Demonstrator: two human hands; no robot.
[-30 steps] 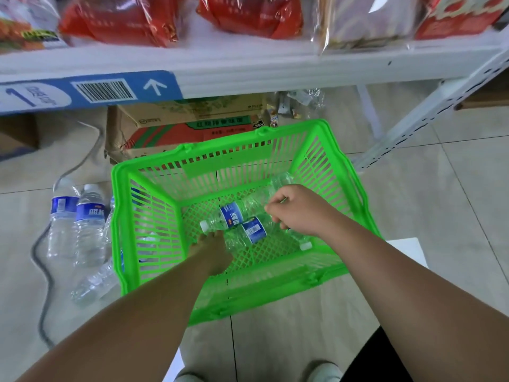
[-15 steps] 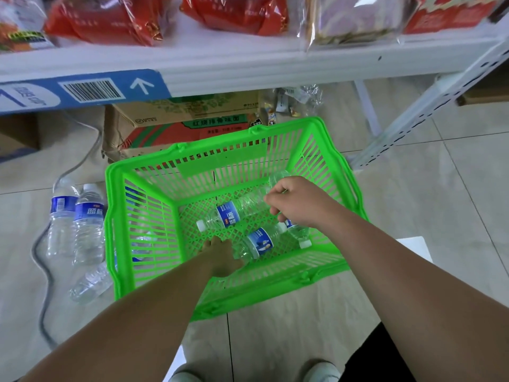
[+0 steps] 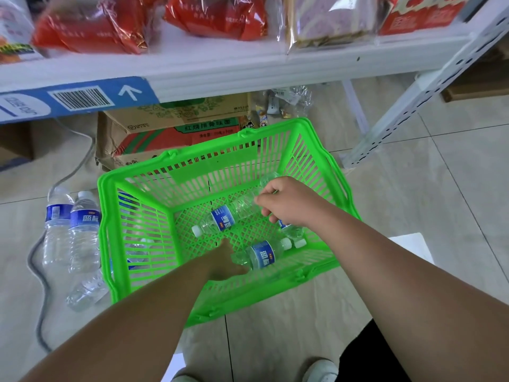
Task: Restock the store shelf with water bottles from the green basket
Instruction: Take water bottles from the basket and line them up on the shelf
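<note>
Both hands were down inside the green basket (image 3: 104, 244), which sat on the floor just in front of the shelf (image 3: 248, 70). Right hand (image 3: 286, 201) had its fingers curled round the base end of the far bottle (image 3: 224, 219). That bottle lay diagonal, cap toward the lower left and base toward the far right corner, so the hand sat at the end opposite the cap. Left hand (image 3: 223, 260) gripped the base end of the near bottle (image 3: 263, 255). Its fingers were mostly hidden under the hand but looked wrapped round the bottle. This one lay roughly crosswise, cap pointing right toward the right forearm. A third bottle (image 3: 292, 232) lay partly under the right hand, cap toward the near wall, held by neither hand. Judgement: each hand already had the bottle nearer to it, left on the near one and right on the far one, so the coming move was probably a lift clear of the basket rim, then a carry to the shelf. Left of the basket, upright bottles (image 3: 84, 230) stood side by side on the floor, and a lying bottle (image 3: 85, 290) rested by the basket wall
</note>
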